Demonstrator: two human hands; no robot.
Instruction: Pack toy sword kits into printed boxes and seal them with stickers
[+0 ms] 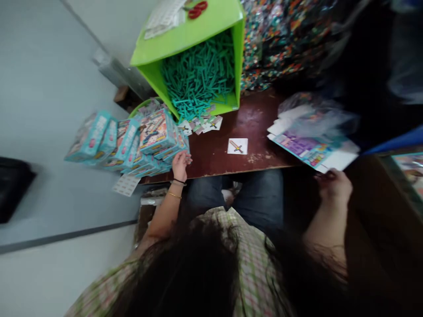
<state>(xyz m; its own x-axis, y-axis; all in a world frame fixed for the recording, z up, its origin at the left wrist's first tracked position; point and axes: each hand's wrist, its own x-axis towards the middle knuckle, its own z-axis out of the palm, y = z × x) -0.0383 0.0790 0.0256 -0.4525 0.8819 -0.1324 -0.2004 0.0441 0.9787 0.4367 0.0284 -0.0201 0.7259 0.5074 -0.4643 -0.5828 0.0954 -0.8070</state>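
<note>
At the left end of the dark tabletop (pixel 251 127) my left hand (pixel 180 165) rests against the pile of small teal boxes (pixel 155 134), fingers curled loosely onto the nearest box's edge rather than clamped on it. These boxes look like thin printed card: light, a bit slick, easy to dent at the corners, so I judge the short ends the better hold, thumb on one face and fingers on the other. They lean on each other and overhang the tabletop edge, so pulling one out carelessly could bring its neighbours down.

My right hand (pixel 333 185) is at the near right edge, by the corner of a flat stack of printed sheets (pixel 309 149) under a crumpled clear plastic bag (pixel 317 116); the blur keeps me from telling whether those fingers pinch a sheet or merely touch it. Paper that thin will flop and slide.

Between the hands lies a single sword card (pixel 237 146), alone on bare wood. Behind it a tipped green bin (pixel 188 33) spills teal plastic sticks (pixel 198 75) toward more loose cards (pixel 206 124), crowding the space behind the boxes. Red scissors (pixel 197 9) lie on top of the bin.
</note>
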